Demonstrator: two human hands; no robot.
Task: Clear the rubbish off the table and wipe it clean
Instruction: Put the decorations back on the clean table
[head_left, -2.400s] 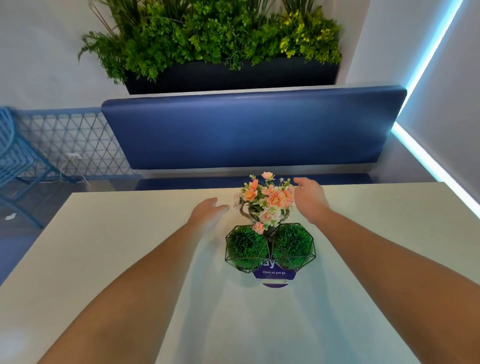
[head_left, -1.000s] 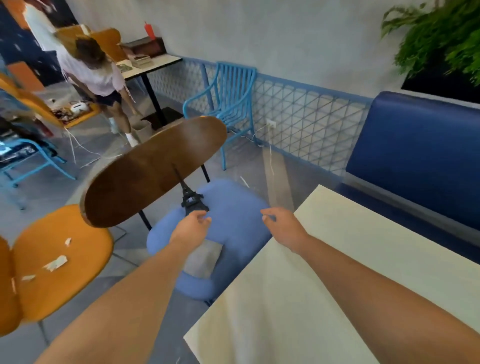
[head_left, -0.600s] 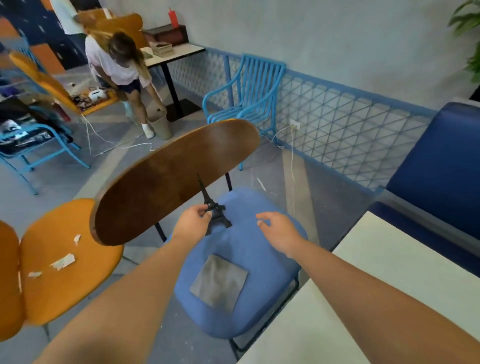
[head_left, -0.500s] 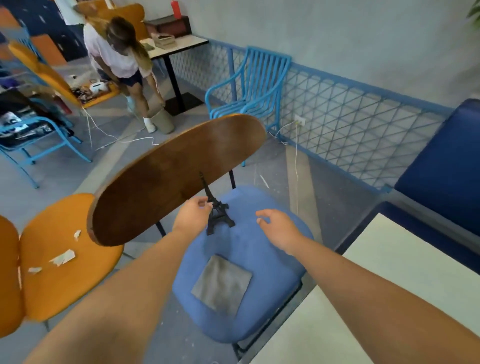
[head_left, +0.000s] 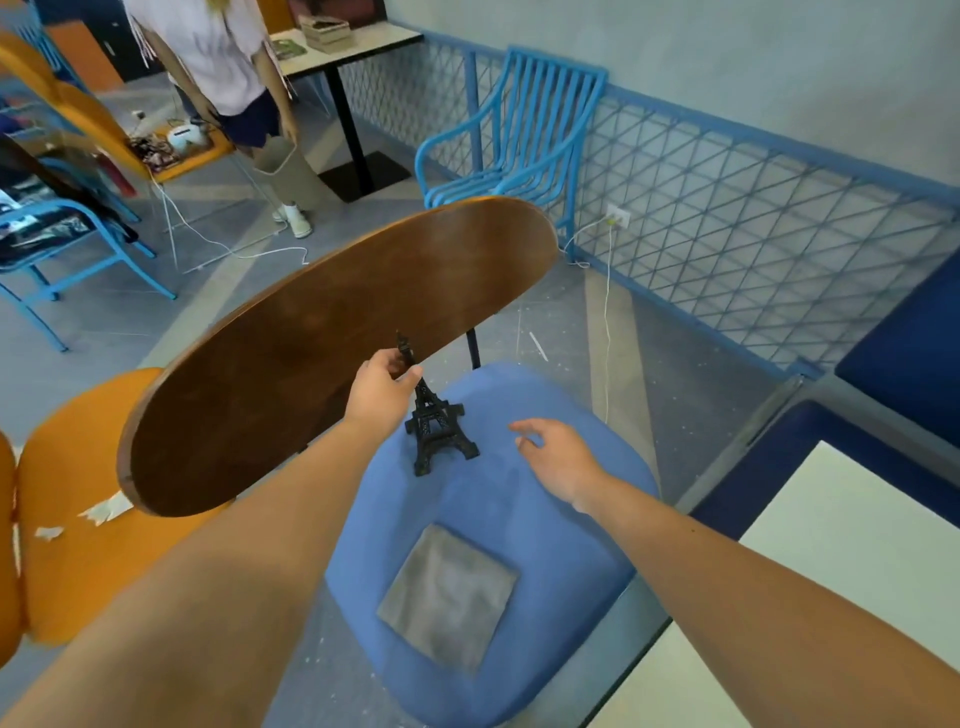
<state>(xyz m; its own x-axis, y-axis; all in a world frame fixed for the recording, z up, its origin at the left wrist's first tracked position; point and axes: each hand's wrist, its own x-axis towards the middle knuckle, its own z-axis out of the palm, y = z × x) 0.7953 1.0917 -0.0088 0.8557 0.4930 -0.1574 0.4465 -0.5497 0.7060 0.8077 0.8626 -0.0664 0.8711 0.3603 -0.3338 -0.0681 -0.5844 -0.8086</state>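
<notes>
A small black Eiffel Tower model (head_left: 435, 426) stands on the blue seat (head_left: 545, 525) of a chair with a brown wooden back (head_left: 332, 343). My left hand (head_left: 382, 389) pinches the tower's upper spire between thumb and fingers. My right hand (head_left: 558, 457) hovers over the seat to the tower's right, fingers relaxed, holding nothing. A grey folded cloth (head_left: 449, 595) lies flat on the near part of the seat. The cream table (head_left: 841, 561) shows only its corner at the lower right.
An orange chair (head_left: 78, 519) at the left carries torn paper scraps (head_left: 106, 512). A blue metal armchair (head_left: 511, 135) and a mesh railing (head_left: 753, 218) stand behind. A person (head_left: 223, 67) stands at the far left by another table. The navy bench (head_left: 914, 332) is at the right.
I turned from the table with the flower ornament to the chair on the left. My left hand took the tower by its spire and has lifted it upright on the seat.
</notes>
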